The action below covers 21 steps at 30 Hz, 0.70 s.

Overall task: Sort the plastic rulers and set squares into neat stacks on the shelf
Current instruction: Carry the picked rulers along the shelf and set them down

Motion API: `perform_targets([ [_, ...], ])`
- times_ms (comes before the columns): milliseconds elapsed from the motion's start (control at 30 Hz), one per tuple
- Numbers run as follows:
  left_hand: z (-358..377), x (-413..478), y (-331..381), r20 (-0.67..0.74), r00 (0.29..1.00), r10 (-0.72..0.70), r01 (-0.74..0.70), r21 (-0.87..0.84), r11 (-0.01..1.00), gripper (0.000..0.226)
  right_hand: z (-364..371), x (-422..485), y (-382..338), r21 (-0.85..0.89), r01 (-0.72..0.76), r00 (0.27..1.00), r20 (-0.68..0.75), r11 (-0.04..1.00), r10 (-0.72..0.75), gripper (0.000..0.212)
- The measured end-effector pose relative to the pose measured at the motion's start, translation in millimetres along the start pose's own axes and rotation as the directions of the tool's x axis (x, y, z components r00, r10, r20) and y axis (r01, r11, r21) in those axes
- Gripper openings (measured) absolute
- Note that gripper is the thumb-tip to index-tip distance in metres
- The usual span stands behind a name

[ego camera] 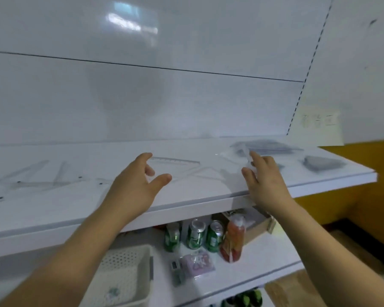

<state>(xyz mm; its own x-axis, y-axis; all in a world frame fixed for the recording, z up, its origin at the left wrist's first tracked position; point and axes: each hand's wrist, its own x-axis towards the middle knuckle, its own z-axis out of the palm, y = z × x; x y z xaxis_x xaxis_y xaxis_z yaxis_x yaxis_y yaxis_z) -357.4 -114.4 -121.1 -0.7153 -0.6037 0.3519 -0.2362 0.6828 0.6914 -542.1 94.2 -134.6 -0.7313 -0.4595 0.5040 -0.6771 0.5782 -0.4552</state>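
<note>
Both hands are over the white shelf [75,209]. My left hand [135,185] is spread, thumb and forefinger apart, just at the corner of a clear set square [186,173] lying flat. A clear ruler [175,161] lies behind it. My right hand [266,180] pinches a clear plastic ruler [246,157] between thumb and fingers; motion blur hides its outline. A stack of rulers [268,145] sits at the back right, and a stack of set squares [324,163] lies near the shelf's right end. Several loose clear pieces [31,178] are scattered at the left.
The shelf's white back panel [142,96] rises behind. On the lower shelf stand green cans [194,235], an orange bottle [233,240], a white perforated basket [124,273], a cardboard box [259,224] and a pink packet [197,262]. A yellow wall [364,185] lies right.
</note>
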Motion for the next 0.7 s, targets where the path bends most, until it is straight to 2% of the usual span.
perform_targets([
  [167,81,13,56,0.106,0.994,0.028,-0.037,0.082,0.996,0.069,-31,17,77,-0.071,0.024,0.998,0.061,0.997,-0.019,0.048],
  [300,125,20,82,0.077,0.997,-0.030,0.020,0.122,0.992,0.070,-46,44,114,-0.054,0.098,0.965,0.250,0.994,-0.082,0.048],
  [500,130,19,90,-0.113,0.977,-0.183,0.184,0.006,0.983,0.062,-42,80,122,-0.017,0.247,0.849,0.486,0.969,-0.208,0.044],
  [600,130,15,92,-0.116,0.972,-0.202,0.203,-0.005,0.979,0.060,-37,83,124,-0.010,0.258,0.814,0.541,0.966,-0.212,0.042],
  [700,131,14,94,-0.087,0.978,-0.192,0.192,-0.002,0.981,0.060,-37,78,127,0.018,0.264,0.821,0.520,0.964,-0.235,0.052],
])
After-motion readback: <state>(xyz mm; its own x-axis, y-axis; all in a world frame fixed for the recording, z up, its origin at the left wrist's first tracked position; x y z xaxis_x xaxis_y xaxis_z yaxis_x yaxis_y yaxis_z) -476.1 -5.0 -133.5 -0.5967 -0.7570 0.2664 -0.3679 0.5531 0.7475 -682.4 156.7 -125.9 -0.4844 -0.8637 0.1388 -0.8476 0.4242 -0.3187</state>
